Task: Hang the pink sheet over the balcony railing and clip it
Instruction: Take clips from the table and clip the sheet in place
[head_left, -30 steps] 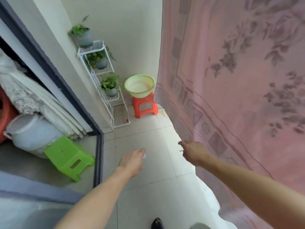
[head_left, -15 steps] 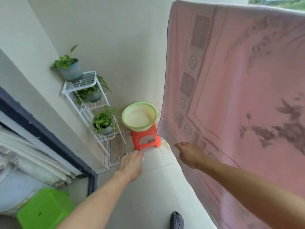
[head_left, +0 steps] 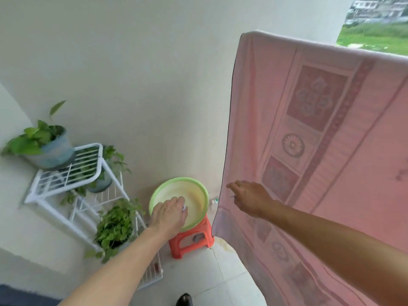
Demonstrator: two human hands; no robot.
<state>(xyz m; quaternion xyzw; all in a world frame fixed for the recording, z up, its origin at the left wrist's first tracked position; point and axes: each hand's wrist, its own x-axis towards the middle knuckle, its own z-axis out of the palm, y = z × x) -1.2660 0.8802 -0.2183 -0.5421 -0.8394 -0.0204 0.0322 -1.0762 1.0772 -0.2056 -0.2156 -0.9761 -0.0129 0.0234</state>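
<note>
Left hand (head_left: 170, 214) hangs palm down over the floor with its fingers curled, pinching a small pale thing (head_left: 183, 207) at the tips, possibly a clip, though it is too small to name. Right hand (head_left: 251, 198) reaches toward the side edge of the pink sheet (head_left: 331, 151), forefinger out and the others bent. A thin sliver shows beneath the fingers, and I cannot tell whether this hand holds that, the cloth, or nothing. The sheet is already draped over the balcony railing, which it hides. Its top fold runs along the rail, its free side edge falls straight down nearest the wall, and its lower corner hangs just above the floor (head_left: 220, 281). It looks thin, soft and light, letting daylight through, so it will likely slide or lift in wind. The best hold is probably at the top fold near the corner, where a clip can bite both layers against the rail. Beyond the hands, an orange stool (head_left: 189, 241) stands on the pale tiles at the foot of the wall (head_left: 154, 85) and carries a green basin (head_left: 190, 179). A white wire rack (head_left: 72, 171) with potted plants (head_left: 117, 226) fills the corner to the left. Past the railing, grass and buildings show outside.
</note>
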